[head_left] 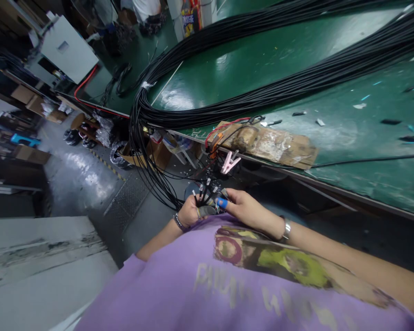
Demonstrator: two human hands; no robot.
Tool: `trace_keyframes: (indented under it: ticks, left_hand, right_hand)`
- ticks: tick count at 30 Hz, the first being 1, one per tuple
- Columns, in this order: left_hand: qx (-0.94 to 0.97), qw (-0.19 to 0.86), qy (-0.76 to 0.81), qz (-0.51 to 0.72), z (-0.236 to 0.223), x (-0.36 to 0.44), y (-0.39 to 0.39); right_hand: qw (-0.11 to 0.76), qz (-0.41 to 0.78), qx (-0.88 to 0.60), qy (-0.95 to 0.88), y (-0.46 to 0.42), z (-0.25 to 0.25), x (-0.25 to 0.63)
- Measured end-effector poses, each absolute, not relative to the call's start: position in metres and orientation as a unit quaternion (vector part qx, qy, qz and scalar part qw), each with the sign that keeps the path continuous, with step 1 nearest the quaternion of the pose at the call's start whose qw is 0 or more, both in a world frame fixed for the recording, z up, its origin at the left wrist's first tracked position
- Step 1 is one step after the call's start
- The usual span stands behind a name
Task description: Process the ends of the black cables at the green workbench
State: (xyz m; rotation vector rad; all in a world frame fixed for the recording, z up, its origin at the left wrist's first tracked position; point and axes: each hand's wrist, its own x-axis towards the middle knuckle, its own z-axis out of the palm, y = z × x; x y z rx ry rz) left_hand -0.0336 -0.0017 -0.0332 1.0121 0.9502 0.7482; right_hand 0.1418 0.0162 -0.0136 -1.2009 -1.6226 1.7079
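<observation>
Just above the purple shirt, the two hands met over a bunch of black cables. The left hand was closed around them, and their small white tips poked up past its fingers. The right hand, at three o'clock from the left one, had its fingers bent in close to the cable ends. I cannot tell if it was pinching one. A blue wrap went around one of its fingers.

From the hands, a pink clip was at one o'clock, at the edge of the green bench. At two o'clock, a taped wooden board lay along that edge, with a red wire by its left end. The held cables ran up toward ten o'clock, over the bench edge, to a big, long loop of black cable on top. A cardboard box sat below the bench at ten o'clock. Farther off, a bright bag stood at twelve o'clock, and a big white box between ten and eleven.
</observation>
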Motion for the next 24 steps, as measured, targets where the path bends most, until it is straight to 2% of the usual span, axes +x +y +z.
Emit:
trace_keyframes:
  ticks: [10,14,19,24]
  left_hand:
    - [0.459,0.706,0.419,0.340,-0.032,-0.033,-0.001]
    - [0.461,0.698,0.445,0.320,-0.036,-0.036,-0.001]
    - [0.463,0.678,0.483,0.304,-0.040,-0.040,-0.001]
    - [0.467,0.677,0.497,0.276,-0.033,-0.037,0.004]
  right_hand:
    - [0.242,0.625,-0.444,-0.595,0.016,-0.016,0.142]
    - [0.280,0.618,-0.422,-0.602,0.015,-0.015,0.144]
    - [0.304,0.583,-0.364,-0.660,0.013,-0.010,0.150]
    - [0.283,0.493,-0.394,-0.722,0.015,-0.011,0.160]
